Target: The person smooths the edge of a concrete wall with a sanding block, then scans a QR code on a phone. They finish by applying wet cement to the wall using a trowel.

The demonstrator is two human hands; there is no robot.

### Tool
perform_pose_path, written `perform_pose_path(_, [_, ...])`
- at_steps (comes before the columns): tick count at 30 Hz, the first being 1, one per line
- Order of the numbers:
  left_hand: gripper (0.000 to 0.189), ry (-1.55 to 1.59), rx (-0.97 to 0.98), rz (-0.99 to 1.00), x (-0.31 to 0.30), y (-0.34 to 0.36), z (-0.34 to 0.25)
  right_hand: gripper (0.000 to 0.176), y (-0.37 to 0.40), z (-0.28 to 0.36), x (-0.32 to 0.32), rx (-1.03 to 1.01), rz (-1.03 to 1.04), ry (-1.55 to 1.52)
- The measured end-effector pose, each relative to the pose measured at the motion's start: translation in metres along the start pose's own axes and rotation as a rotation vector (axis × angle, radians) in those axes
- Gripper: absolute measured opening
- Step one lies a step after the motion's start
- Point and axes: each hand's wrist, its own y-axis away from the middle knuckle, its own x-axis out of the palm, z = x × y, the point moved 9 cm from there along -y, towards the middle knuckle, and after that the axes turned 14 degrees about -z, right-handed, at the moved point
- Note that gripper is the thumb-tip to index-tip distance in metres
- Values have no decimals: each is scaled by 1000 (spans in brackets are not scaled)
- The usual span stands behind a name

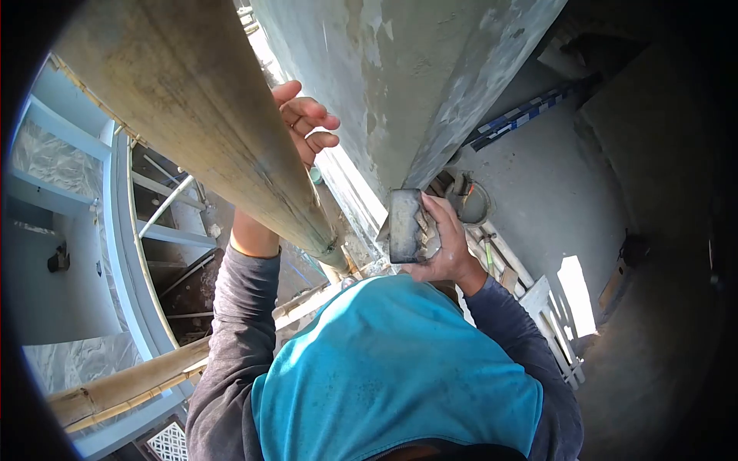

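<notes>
My right hand [446,242] is closed around a plaster-smeared block [405,227], with a dark, smooth, rounded face and a ragged, crusted side. What kind of tool it is, I cannot tell. The block is in front of the lower corner of a grey plastered column [400,84]. My left hand [307,123] reaches past a thick bamboo pole [207,115], which hides my wrist and part of the palm. Its fingers are apart, slightly bent and hold nothing, between the pole and the column.
Another bamboo pole [138,376] crosses at lower left. Beyond it, a drop opens to lower levels with pale blue beams [119,230]. At right, a round bucket [471,203], white bars [550,323] and a blue-and-white striped bar [523,115] are around a grey floor [538,184].
</notes>
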Motion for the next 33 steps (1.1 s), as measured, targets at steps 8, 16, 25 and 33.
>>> perform_pose_path(8, [104,-54,-413,-193,-26,57,95,82,-19,-11,104,962,406,-1065])
perform_pose_path(16, [101,65,-411,-319,-19,48,84,62,-43,-2,133,1194,382,-1838])
perform_pose_path(25, [100,-605,129,-289,3,-13,-10,58,31,-48,68,731,364,-535])
perform_pose_path(33, [105,-1322,1482,255,117,-54,-40,70,-103,-23,-104,-65,-908,-285])
